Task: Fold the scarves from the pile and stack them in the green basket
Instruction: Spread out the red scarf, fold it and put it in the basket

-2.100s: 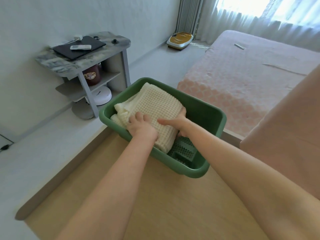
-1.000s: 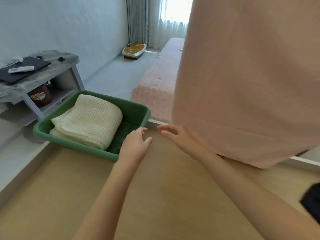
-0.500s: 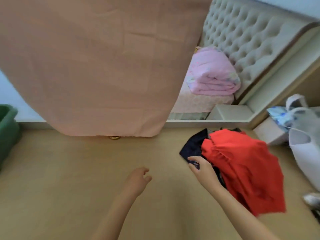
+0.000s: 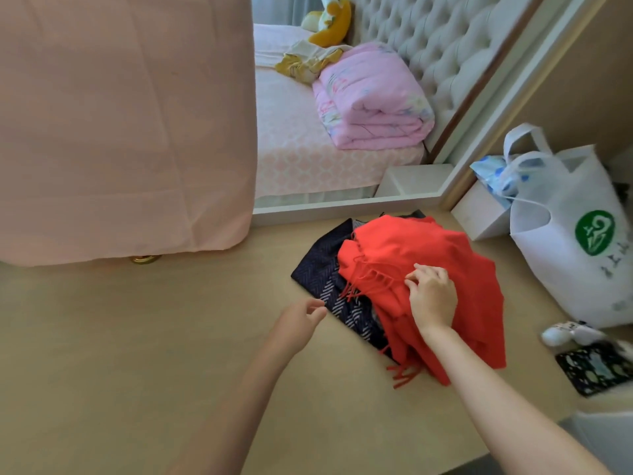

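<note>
Toward 4 o'clock, the right hand (image 4: pixel 432 298) pinches the red scarf (image 4: pixel 407 243) atop the dark scarf (image 4: pixel 320 267); the left hand (image 4: pixel 298 324) hovers at their 9 o'clock, fingers loosely curled. Best lift 1 fringed end alone.

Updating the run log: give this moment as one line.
phase: pickup | right hand: pinches red scarf | left hand: open, near navy herringbone scarf

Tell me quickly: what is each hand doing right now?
Left hand: open, holding nothing.
Right hand: fingers pinch the red scarf.
</note>
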`<state>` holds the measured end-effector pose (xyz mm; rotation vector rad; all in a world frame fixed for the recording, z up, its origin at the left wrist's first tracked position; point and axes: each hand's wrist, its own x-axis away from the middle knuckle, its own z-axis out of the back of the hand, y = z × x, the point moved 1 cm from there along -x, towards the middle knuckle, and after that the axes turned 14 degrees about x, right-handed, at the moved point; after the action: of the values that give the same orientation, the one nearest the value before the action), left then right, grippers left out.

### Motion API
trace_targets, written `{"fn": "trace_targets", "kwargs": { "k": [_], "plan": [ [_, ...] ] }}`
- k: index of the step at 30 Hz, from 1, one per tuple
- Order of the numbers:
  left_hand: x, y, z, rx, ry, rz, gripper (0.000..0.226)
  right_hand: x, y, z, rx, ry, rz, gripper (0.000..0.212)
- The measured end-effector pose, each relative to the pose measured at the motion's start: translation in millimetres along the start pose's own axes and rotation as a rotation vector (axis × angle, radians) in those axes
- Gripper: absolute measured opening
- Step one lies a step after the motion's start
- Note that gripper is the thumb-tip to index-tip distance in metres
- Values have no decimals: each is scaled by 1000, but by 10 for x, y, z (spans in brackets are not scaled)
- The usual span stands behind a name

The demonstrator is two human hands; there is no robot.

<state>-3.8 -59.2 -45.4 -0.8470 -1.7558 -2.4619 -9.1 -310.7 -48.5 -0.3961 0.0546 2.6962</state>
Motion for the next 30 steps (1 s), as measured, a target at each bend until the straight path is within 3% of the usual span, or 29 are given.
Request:
{"fn": "trace_targets", "kwargs": {
  "k": [3,5,9,13,16,20,24,26,28,30],
  "plan": [
    [26,-44,-129,117,-7,43,29,70,100,-14,-47,52,75,15],
    [49,-51,-194,192,-32,76,29,105,164,-35,-52,-21,86,30],
    [85,-21,-251,289,-38,102,27,46,270,-72,-20,-38,56,3],
    [124,24,-285,398,-22,115,25,-8,180,56,-144,10,78,5],
    [155,59,-311,646,-46,185,32,295,-66,290,-235,44,110,4],
    [157,19,-367,957,-100,384,54,1092,-443,542,-530,-108,119,10],
    [213,-70,-397,892,-122,406,44,1703,-661,552,-518,-296,341,19],
    [249,-179,-382,896,-37,351,36,1892,-703,543,-563,-417,390,22],
    [280,-356,-317,907,170,275,30,1942,-708,580,-561,-406,420,18],
    [393,-517,-158,766,409,134,21,1850,-686,618,-575,-323,411,13]
  ]
}}
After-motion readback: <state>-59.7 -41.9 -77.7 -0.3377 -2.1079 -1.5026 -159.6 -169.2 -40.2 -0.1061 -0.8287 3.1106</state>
